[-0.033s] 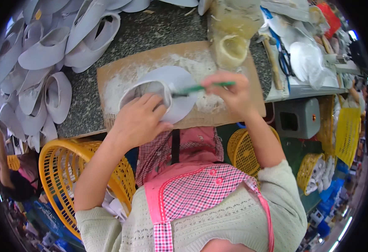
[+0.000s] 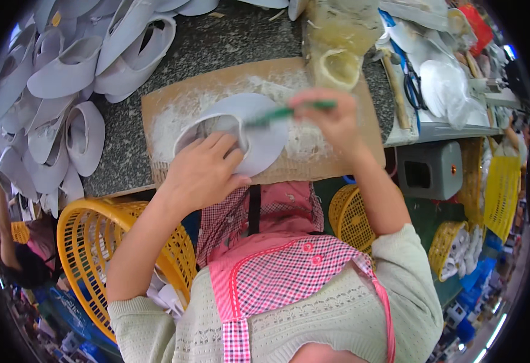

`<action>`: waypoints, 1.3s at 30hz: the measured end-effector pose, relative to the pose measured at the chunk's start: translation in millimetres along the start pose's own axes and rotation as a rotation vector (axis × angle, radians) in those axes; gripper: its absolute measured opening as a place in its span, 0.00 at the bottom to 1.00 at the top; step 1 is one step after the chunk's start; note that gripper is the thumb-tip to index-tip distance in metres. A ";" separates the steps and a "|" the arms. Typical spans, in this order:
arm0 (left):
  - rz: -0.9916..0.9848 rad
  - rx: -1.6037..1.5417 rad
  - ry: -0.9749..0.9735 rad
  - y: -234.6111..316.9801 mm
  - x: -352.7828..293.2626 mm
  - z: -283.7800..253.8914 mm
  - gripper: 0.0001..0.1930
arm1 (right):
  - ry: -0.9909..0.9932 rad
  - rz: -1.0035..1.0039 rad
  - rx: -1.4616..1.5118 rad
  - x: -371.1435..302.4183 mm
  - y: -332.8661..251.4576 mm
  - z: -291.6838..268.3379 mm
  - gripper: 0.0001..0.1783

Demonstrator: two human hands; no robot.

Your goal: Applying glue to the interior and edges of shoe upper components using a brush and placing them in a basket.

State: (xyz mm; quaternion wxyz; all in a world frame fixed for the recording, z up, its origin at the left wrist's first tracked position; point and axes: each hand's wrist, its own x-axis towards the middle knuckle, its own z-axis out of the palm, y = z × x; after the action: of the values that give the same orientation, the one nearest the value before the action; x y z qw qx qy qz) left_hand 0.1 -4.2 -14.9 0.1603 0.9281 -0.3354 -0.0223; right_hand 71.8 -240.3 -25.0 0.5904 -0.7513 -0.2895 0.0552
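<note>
A pale grey shoe upper (image 2: 266,136) lies on a glue-smeared cardboard sheet (image 2: 162,121), its rounded end toward the right. My left hand (image 2: 201,166) grips it at the opening, fingers curled over and into it, thumb lower down by its near edge. In my right hand (image 2: 331,118) is a green-handled brush (image 2: 280,113), held between thumb and fingers above the upper. Its blurred bristle end is at the right rim of the opening; whether it touches the rim I cannot tell.
Similar uppers (image 2: 65,72) are heaped at the left. A glue-crusted yellowish container (image 2: 340,69) stands at the cardboard's far right, near a wooden-handled tool (image 2: 396,91) and dark scissors (image 2: 411,88). Yellow baskets (image 2: 74,242) and a grey stool (image 2: 431,169) are below the table edge.
My right hand and the brush have shifted slightly upward, the bristle end moving up along the opening's rim. My left hand and the upper stay nearly still.
</note>
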 end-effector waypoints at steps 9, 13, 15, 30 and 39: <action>-0.065 -0.085 0.077 -0.4 0.8 -9.2 0.12 | -0.158 -0.109 -0.001 27.1 -7.5 1.9 0.08; -0.062 -0.086 0.082 -1.8 2.2 -10.6 0.11 | -0.101 -0.217 -0.200 17.9 -0.4 -6.3 0.09; -0.095 -0.093 0.058 -1.1 4.0 -9.4 0.10 | -0.200 -0.142 -0.129 -9.4 -2.4 -12.8 0.09; -0.650 -1.032 0.127 -1.7 19.0 -18.6 0.24 | 0.383 -0.265 -0.212 -19.6 0.1 -101.3 0.07; -0.733 -1.533 -0.078 5.9 33.7 -28.5 0.46 | 0.377 -0.098 0.344 -18.6 -13.9 -40.6 0.08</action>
State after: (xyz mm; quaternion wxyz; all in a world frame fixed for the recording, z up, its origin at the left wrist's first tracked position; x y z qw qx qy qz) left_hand 26.8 -21.7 16.2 0.7154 0.6116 0.0889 -0.3258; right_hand 68.5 -282.4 -5.0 0.7550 -0.6219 -0.1969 -0.0661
